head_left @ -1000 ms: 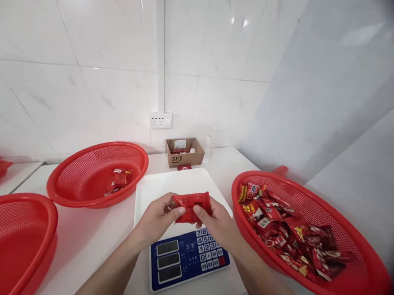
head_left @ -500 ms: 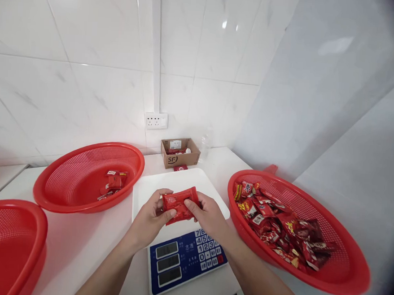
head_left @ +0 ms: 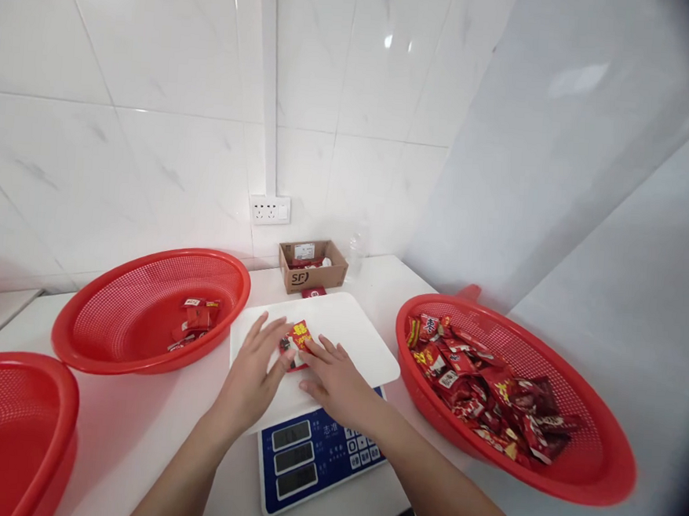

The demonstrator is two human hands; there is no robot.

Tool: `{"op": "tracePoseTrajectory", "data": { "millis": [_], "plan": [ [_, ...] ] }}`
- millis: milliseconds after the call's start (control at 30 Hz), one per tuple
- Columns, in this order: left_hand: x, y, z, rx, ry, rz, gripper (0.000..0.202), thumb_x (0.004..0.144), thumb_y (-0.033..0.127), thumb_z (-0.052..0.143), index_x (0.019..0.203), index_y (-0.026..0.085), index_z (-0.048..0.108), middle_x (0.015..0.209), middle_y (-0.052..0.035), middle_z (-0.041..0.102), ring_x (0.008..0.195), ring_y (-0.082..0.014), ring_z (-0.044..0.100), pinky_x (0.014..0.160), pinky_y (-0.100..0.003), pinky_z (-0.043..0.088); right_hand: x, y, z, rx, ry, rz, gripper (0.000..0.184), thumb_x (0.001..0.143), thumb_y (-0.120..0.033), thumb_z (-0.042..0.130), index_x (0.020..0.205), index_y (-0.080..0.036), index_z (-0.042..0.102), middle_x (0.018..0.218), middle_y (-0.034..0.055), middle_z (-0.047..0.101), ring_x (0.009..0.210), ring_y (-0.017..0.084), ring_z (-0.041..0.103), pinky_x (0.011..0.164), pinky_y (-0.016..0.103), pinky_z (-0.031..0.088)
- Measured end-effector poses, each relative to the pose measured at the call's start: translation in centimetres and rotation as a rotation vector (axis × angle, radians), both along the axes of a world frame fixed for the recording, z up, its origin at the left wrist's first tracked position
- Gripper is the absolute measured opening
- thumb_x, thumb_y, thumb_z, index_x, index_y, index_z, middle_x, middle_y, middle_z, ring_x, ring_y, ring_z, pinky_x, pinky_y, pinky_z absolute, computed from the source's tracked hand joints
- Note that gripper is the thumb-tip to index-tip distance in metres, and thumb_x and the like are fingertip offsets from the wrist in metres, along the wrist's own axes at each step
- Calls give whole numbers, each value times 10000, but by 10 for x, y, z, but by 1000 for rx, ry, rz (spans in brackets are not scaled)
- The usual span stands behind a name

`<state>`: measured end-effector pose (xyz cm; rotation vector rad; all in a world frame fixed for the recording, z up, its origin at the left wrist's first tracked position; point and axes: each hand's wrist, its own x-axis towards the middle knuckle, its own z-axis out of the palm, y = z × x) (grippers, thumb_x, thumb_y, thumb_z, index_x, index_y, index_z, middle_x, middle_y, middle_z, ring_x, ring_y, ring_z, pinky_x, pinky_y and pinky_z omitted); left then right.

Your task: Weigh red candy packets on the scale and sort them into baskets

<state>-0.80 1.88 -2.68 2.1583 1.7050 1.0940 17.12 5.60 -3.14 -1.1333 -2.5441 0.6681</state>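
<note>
Covering part of the red packets (head_left: 297, 340), both hands hide how many lie there, and the left hand's fingers are blurred. The near-left basket (head_left: 14, 424) is cut off by the frame edge, and its contents cannot be seen.

The packets lie on the scale's white platter (head_left: 356, 333), between the two hands. The left hand (head_left: 254, 370) is spread flat, palm down, just left of them. The right hand (head_left: 333, 379) is also flat with fingers extended, its fingertips touching their near right edge. Neither hand grips anything. The scale's blue panel (head_left: 307, 460) shows near the wrists.

A far-left basket (head_left: 136, 363) holds a few packets (head_left: 195, 318). The right basket (head_left: 612, 485) holds a large heap of packets (head_left: 488, 394). A small cardboard box (head_left: 312, 265) stands by the far wall.
</note>
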Motion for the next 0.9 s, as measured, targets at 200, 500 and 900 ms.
{"op": "tracePoseTrajectory", "data": {
  "millis": [200,500,900],
  "plan": [
    [2,4,-20,-253,344,-152,454,904,423,411,1313,232,465,1418,-90,424,1360,-295,257,1080,-548,221,24,2,9,45,-54,-14,442,894,-352,454,1320,-235,482,1422,68,423,1369,279,245,1103,522,185],
    [-18,10,-25,-184,332,-114,420,879,428,422,1228,232,549,1392,-92,458,1341,-290,305,1061,-537,283,149,31,30,-9,-262,-478,335,896,-232,380,1167,-184,572,1198,119,612,1080,256,578,911,394,424],
    [-12,5,-19,-107,290,-165,481,875,493,401,1243,222,549,1376,-92,476,1326,-311,323,1040,-541,332,169,43,-4,-367,-528,-475,933,464,10,713,1321,-264,467,1529,145,138,1321,444,263,861,513,445]
  ]
}}
